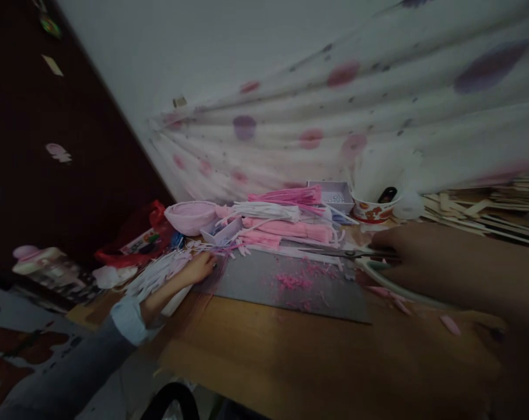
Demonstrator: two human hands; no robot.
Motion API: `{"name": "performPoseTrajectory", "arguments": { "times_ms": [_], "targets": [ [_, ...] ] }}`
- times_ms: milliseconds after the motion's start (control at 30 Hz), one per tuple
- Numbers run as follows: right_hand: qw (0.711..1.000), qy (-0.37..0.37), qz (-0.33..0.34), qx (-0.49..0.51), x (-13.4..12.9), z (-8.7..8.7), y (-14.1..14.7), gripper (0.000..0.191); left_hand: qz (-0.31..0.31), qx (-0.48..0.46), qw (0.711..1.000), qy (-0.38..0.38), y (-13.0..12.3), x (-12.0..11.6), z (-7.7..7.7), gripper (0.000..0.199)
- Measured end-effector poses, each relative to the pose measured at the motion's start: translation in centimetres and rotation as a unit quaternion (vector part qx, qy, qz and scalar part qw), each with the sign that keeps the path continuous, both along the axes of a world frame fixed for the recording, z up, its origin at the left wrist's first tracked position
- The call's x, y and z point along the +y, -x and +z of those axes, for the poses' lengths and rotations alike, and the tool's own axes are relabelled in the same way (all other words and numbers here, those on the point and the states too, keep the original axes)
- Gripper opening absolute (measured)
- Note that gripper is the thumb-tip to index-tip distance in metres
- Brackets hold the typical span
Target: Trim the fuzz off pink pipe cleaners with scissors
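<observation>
R hand [416, 254] gripped scissors [351, 254] nr gray mat [251, 283]; L hand [199, 267] curled by purple strips [226, 249], couldn't tell if gripping.

A pair of scissors [351, 254] with metal blades and long, pale, curved handles is gripped in the right hand [416, 254]. The blades point left, lying nearly level over the back right part of a grey mat [247, 283] on the wooden bench [264, 356]. Thin pink and purple strands [224, 252] lie loosely at the mat's back left corner, by the left hand's [201, 267] fingertips; whether they are held is unclear. Long white strips [153, 279] lie in a loose, uneven spread left of that hand.
</observation>
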State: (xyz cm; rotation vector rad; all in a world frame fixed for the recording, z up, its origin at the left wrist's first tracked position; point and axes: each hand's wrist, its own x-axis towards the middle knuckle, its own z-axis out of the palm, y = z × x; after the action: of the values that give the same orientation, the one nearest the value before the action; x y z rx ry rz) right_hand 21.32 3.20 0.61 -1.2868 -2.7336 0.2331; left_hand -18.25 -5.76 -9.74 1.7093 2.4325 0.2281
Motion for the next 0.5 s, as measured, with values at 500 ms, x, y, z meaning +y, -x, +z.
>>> {"name": "performPoseTrajectory", "arguments": {
  "times_ms": [500],
  "targets": [
    [0.999,-0.032,0.008,-0.019,0.2,-0.8,-0.1,0.018,0.085,0.081,0.992,0.053,-0.3,3.2,-2.8,0.034]
  ]
}}
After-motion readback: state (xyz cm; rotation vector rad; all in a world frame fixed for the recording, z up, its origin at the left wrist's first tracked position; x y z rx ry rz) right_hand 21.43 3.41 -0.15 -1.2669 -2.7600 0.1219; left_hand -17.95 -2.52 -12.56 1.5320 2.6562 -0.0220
